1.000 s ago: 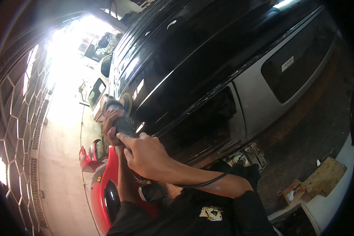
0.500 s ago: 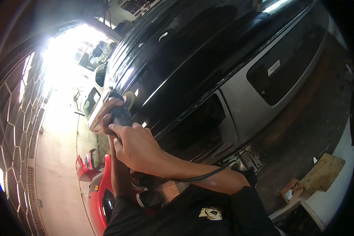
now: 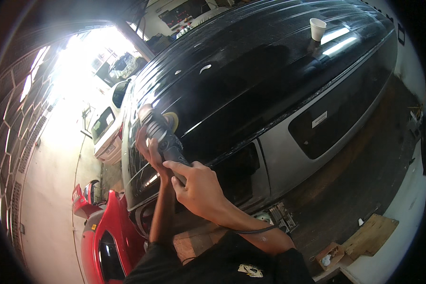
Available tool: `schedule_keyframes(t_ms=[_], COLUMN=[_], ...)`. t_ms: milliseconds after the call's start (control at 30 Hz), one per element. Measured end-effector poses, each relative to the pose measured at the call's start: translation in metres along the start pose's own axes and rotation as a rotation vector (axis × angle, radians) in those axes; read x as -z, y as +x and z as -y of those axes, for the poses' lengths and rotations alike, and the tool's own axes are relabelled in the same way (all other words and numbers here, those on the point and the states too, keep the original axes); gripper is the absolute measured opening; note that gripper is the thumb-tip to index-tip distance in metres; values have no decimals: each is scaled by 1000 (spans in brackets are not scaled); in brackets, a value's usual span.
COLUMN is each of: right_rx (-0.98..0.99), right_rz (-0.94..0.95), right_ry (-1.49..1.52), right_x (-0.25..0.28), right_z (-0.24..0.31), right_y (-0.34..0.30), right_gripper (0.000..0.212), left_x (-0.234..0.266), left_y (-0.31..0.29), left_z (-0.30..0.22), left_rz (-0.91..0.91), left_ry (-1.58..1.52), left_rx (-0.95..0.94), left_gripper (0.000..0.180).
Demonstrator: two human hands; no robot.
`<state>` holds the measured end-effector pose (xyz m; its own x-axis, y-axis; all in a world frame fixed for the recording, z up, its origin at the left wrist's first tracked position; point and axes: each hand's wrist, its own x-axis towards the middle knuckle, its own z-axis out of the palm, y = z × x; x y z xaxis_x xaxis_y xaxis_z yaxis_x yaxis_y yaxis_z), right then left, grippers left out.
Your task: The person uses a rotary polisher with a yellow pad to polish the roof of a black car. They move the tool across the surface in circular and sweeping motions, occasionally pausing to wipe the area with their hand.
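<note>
Both my hands are on a black power polisher [image 3: 173, 147] with a yellow round pad [image 3: 173, 121]. My right hand [image 3: 199, 185] grips the rear of its body, index finger stretched along it. Nearer the pad, my left hand [image 3: 149, 149] is closed around the tool's side and underside, partly hidden by it. The pad is at the glossy black roof [image 3: 251, 94] of a grey van; whether it presses flat there, I cannot tell. Two white blobs, one of them a curved smear [image 3: 205, 69], lie on the roof beyond the pad. A dark cord [image 3: 255, 231] crosses my right forearm.
A white cup [image 3: 317, 30] stands on the roof at far right. Left of me are a red car [image 3: 92, 241] and a white vehicle [image 3: 104, 125]. A wooden board [image 3: 371, 235] and a small open box [image 3: 327, 257] lie at lower right.
The view has shifted, bringing the cup into sight. In the picture, the polisher and both hands sit farther right, and more of the tool's body shows. Both hands still hold it.
</note>
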<state>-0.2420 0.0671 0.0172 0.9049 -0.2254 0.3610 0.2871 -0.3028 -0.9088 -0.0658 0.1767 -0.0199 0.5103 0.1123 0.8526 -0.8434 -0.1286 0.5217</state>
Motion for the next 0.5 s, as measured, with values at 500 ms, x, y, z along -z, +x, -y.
schedule_keyframes(t_ms=[500], right_rx=[-758], right_rz=[651], right_ry=[752], right_x=[-61], right_z=[-140], right_y=[-148], right_gripper=[48], left_x=[109], left_y=[5], left_z=[-28], left_rz=[-135], left_ry=[-698], left_rx=[1244], left_gripper=[55])
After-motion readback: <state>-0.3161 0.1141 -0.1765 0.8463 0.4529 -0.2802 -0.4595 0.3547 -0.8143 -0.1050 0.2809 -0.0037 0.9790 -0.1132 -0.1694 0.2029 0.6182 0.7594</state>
